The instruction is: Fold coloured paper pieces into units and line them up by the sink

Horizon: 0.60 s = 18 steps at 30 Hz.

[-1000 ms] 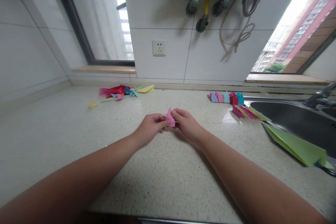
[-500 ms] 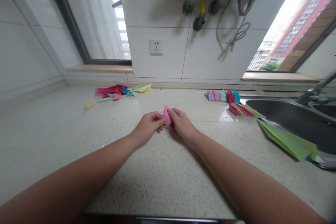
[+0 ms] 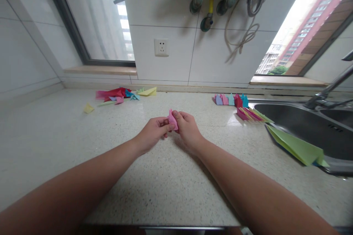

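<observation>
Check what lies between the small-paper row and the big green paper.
In the head view, a magenta-and-yellow folded-paper stack lies between the small-paper row and the big green paper.

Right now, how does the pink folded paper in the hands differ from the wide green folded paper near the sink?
The pink folded paper is small, while the green folded paper is much larger. The left hand and right hand hold the pink one; the green one lies at the edge of the sink, touched by neither. Both are folded paper.

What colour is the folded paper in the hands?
Pink: the folded paper shows best in the head view.
</observation>
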Available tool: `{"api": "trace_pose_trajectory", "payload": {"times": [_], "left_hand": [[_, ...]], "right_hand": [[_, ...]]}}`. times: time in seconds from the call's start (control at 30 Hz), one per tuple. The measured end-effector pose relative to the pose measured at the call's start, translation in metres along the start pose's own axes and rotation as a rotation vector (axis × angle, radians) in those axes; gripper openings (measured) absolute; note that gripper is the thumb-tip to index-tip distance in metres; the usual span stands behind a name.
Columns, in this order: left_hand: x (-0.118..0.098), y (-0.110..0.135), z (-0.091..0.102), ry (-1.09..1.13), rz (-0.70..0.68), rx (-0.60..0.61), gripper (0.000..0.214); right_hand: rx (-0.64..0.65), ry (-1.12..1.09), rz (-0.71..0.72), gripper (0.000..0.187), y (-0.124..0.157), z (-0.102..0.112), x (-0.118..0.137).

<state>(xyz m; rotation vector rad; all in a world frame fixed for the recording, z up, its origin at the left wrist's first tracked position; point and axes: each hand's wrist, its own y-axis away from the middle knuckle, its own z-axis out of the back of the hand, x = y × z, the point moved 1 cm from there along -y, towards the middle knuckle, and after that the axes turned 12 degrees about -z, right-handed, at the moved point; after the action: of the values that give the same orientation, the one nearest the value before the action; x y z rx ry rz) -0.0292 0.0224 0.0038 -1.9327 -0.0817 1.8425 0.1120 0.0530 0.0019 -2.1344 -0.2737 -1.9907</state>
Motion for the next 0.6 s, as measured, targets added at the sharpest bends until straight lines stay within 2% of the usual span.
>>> {"api": "trace_pose_trajectory", "payload": {"times": [0.27,0.43,0.6], "left_hand": [[-0.007,-0.001,-0.002,-0.001,-0.07,0.002,0.024],[-0.003,0.002,-0.002,-0.012,-0.065,-0.049,0.024],[-0.001,0.003,-0.001,0.01,-0.082,-0.054,0.023]], "right_hand": [[-0.004,-0.056,-0.003,0.05,0.0,-0.001,0.0],[-0.019,0.009,0.023,0.049,0.004,0.004,0.004],[0.064,0.082,0.076,0.038,0.004,0.013,0.011]]}}
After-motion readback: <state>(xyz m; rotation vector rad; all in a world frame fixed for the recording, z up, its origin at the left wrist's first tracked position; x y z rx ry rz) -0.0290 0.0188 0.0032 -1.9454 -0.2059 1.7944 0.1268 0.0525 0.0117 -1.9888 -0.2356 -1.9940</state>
